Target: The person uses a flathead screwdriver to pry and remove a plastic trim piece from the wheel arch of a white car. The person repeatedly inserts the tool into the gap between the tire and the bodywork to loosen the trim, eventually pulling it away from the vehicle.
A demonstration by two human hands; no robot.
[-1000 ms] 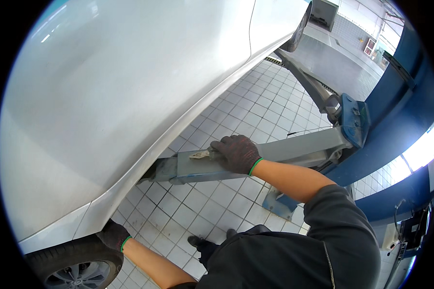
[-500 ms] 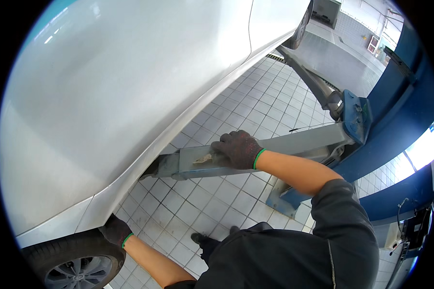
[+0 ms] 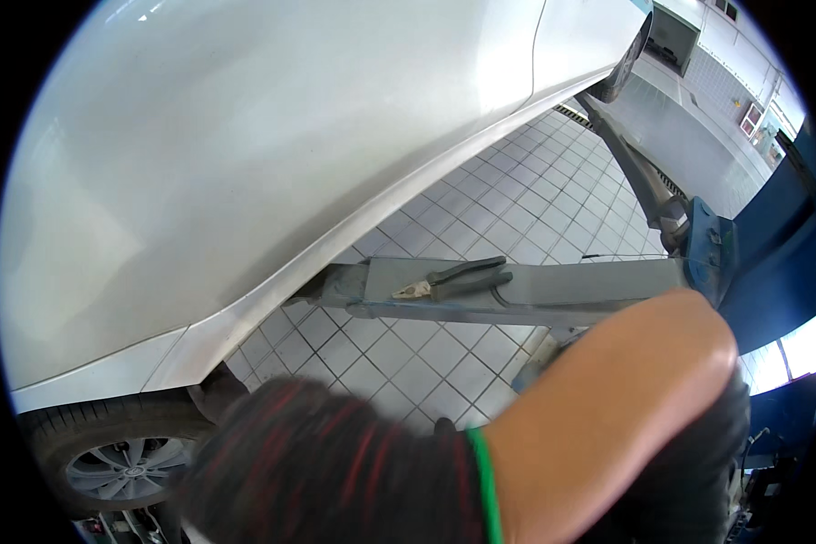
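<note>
My right hand (image 3: 326, 462), in a dark glove with red streaks and a green cuff, looms large in the foreground. It is smeared by motion, and its fingers do not show clearly. Behind it my left hand (image 3: 218, 392), also in a dark glove, is at the car's lower edge above the front of the tyre (image 3: 109, 424); its fingers are hidden. A pair of pliers (image 3: 462, 277) with dark handles and worn, light jaws lies on top of the grey lift arm (image 3: 589, 283), apart from both hands.
The white car body (image 3: 245, 163) fills the upper left, its sill over the lift arm. A second lift arm (image 3: 630, 163) runs toward the far wheel (image 3: 627, 68). At right stands a blue lift post (image 3: 780, 245). Below is a white tiled floor (image 3: 480, 204).
My right hand has left the pliers on the lift arm and swung down and left, close to the camera. The pliers now show whole. My left hand stays by the wheel; the view has shifted.
</note>
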